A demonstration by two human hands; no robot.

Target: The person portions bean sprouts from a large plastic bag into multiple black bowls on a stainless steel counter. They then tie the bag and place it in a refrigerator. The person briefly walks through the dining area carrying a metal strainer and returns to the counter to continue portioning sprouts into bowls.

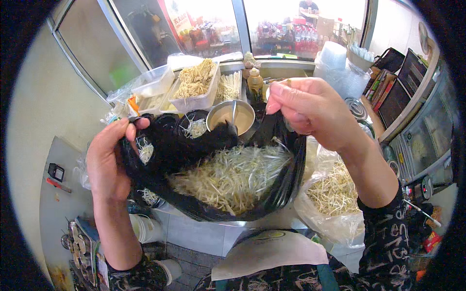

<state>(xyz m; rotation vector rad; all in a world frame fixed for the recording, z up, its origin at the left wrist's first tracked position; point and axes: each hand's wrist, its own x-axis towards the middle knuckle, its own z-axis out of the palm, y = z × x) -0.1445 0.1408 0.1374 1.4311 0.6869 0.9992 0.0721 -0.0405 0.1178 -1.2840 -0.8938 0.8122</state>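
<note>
My left hand (109,156) grips the left edge of a black plastic bag (174,156). On the other side my right hand (302,103) is raised with fingers pinched at the bag's upper right rim; it looks closed on the black film. Between them the bag gapes, and a heap of bean sprouts (233,174) lies inside, partly blurred. Just behind the bag stands a metal bowl (222,112) of tan liquid with a spoon (234,112) in it. Black cups, several with sprouts (194,127), stand behind and left of the bag. A clear bag (327,222) to the right holds more bean sprouts (335,189).
Plastic tubs hold shredded yellowish food (196,80) and pale sticks (229,86) by the window. A squeeze bottle (255,82) stands beside them. Stacked clear containers (333,58) and cans (355,107) are at the right. White buckets (147,227) stand below at left.
</note>
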